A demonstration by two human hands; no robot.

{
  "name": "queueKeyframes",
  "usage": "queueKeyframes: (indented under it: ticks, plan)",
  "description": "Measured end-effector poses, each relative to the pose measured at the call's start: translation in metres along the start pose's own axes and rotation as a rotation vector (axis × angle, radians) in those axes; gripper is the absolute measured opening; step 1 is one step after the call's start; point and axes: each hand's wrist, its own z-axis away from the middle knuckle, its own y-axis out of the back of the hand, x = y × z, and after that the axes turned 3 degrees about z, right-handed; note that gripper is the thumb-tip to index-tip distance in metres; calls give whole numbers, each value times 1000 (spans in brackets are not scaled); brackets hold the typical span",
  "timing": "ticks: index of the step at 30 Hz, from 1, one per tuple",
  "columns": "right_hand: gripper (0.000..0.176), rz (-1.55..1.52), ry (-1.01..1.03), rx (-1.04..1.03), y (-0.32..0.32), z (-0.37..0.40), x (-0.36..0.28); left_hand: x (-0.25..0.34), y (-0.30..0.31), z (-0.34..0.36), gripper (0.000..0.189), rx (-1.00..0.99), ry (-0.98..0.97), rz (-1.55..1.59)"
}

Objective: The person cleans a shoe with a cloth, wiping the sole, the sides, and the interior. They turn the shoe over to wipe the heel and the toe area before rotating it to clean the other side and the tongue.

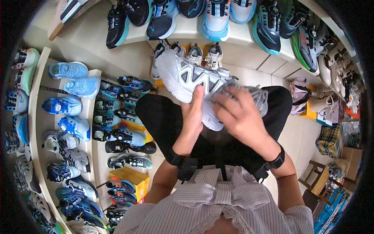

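A white and silver sneaker [179,76] is held above the lap, tilted with its toe toward the upper left. My left hand [192,113] grips its near side, thumb on the side panel and the palm below. My right hand [238,111] is over the shoe's opening end, its fingers bent and blurred by motion. Beside those fingers lies a grey, crumpled, see-through thing [257,99], also blurred. Whether the right fingers hold it cannot be made out.
Dark trousers [159,117] cover the spread knees. Shelves of sneakers [41,97] stand at the left, and another shelf [241,33] runs across the top. Several shoes [214,56] stand on the floor ahead. A wooden stool [319,177] and boxes [350,160] are at the right.
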Motion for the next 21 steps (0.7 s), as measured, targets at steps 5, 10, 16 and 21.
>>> queueKeyframes:
  ticks: [5, 10, 16, 21]
  plan:
    - [22, 3, 89, -112, -16, 21, -8, 8, 0, -5, 49, 74, -19, -3]
    - [25, -116, -76, 10, -8, 7, 10, 0, 5, -5, 51, 92, -109, -78]
    - [28, 5, -42, -31, -23, 6, -14, -6, -4, -6, 66, 73, -104, 16]
    - [27, -84, -110, -86, -28, 24, -10, -6, 3, -11, 76, 119, -223, -126]
